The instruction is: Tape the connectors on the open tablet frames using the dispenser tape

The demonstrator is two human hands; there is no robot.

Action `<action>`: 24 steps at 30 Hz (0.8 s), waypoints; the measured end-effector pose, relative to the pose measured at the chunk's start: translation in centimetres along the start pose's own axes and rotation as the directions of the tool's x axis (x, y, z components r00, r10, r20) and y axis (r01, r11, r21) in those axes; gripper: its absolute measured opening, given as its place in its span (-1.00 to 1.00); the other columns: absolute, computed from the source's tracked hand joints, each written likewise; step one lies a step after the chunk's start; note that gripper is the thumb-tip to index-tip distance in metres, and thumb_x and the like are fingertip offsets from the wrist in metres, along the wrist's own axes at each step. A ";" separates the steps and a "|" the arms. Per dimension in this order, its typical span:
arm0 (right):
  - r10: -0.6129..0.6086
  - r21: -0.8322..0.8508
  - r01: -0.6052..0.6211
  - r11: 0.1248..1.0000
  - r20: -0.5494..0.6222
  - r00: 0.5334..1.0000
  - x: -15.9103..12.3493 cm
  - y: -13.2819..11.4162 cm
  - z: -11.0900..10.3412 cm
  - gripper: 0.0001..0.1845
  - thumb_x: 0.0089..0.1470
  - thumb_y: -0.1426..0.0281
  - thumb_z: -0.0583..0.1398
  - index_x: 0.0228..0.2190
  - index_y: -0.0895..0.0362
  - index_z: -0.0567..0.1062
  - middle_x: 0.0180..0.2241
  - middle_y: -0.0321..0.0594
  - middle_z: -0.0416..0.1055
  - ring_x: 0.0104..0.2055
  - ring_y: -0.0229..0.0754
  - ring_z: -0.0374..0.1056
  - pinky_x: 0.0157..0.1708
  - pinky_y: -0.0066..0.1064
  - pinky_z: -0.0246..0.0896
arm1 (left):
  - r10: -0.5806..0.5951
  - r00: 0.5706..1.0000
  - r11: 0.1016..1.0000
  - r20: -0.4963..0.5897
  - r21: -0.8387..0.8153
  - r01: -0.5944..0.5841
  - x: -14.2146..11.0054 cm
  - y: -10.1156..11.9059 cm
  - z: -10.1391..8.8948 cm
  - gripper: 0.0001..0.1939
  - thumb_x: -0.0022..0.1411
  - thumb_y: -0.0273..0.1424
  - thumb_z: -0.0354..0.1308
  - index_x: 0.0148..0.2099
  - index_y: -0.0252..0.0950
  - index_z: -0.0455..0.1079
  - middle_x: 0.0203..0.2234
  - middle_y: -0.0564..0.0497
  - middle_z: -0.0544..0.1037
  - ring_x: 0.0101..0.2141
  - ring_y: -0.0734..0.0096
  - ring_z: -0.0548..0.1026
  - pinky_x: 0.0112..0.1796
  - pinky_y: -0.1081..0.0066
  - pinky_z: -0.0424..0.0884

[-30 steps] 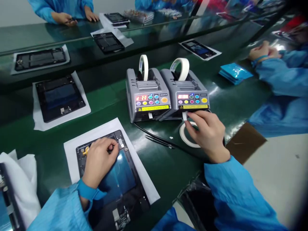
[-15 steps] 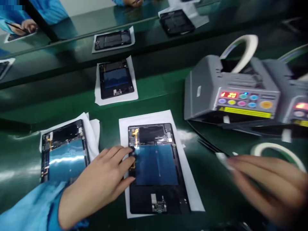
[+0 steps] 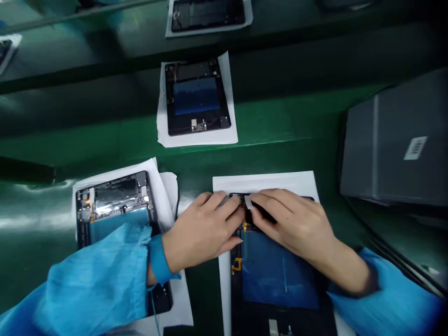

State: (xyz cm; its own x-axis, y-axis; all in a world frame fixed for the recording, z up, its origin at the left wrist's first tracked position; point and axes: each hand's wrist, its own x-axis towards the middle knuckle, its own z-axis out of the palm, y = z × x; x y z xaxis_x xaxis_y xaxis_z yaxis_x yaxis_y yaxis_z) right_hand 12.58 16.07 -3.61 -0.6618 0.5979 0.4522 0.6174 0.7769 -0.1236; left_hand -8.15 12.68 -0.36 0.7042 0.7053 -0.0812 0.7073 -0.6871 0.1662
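An opened tablet (image 3: 273, 270) with a blue battery panel lies on a white sheet (image 3: 266, 182) in front of me. My right hand (image 3: 297, 224) pinches a small white piece of tape (image 3: 248, 201) at the tablet's upper left corner. My left hand (image 3: 205, 231) rests beside it, with its fingertips pressed on the same corner near an orange flex cable (image 3: 238, 266). Both hands meet over the top edge of the tablet and hide it.
A second opened tablet (image 3: 112, 200) on white paper lies at the left, partly under my left sleeve. Another tablet (image 3: 196, 98) sits further back on the green belt (image 3: 287, 121). A grey tape dispenser (image 3: 395, 144) stands at the right. More tablets lie on the far belt.
My view has swung left and down, away from the dispensers. My right hand has carried the piece of tape from the dispenser to the tablet's top corner. My left hand has shifted up to that corner.
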 end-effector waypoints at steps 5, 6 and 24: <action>0.025 0.038 -0.027 0.999 0.048 0.999 0.0 0.3 0.0 -0.89 0.10 0.50 0.19 -0.27 0.15 0.47 -0.30 -0.21 0.51 -0.30 -0.22 0.43 -0.28 -0.40 0.34 | 0.007 1.000 0.999 -0.023 -0.035 -0.008 0.0 -0.1 0.6 -0.52 0.28 -0.15 0.11 0.11 -0.38 0.28 0.07 -0.16 0.35 0.04 0.05 0.29 -0.06 0.16 0.28; 0.018 0.046 -0.021 0.999 0.050 0.999 0.0 0.4 0.0 -0.89 0.10 0.50 0.19 -0.27 0.16 0.47 -0.31 -0.20 0.51 -0.30 -0.22 0.43 -0.28 -0.39 0.35 | 0.007 1.000 0.999 -0.024 -0.040 -0.008 0.0 -0.1 0.7 -0.52 0.28 -0.15 0.11 0.11 -0.37 0.28 0.06 -0.16 0.35 0.03 0.04 0.29 -0.07 0.16 0.28; -0.034 -0.002 0.034 0.999 0.099 0.995 -0.2 0.1 0.4 -0.85 0.13 0.46 0.19 -0.23 0.21 0.51 -0.29 -0.17 0.47 -0.30 -0.19 0.37 -0.34 -0.37 0.26 | -0.025 0.999 0.999 -0.039 -0.041 0.023 -0.1 0.2 0.7 -0.57 0.30 -0.19 0.08 0.07 -0.38 0.28 -0.01 -0.13 0.37 0.01 0.07 0.29 -0.07 0.17 0.27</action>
State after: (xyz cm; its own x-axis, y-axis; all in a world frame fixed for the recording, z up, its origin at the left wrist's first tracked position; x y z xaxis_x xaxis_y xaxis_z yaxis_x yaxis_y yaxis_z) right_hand 12.57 16.07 -4.04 -0.7211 0.5879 0.3667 0.5953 0.7965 -0.1064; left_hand -8.04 12.28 -1.02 0.6835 0.7284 -0.0469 0.7204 -0.6629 0.2040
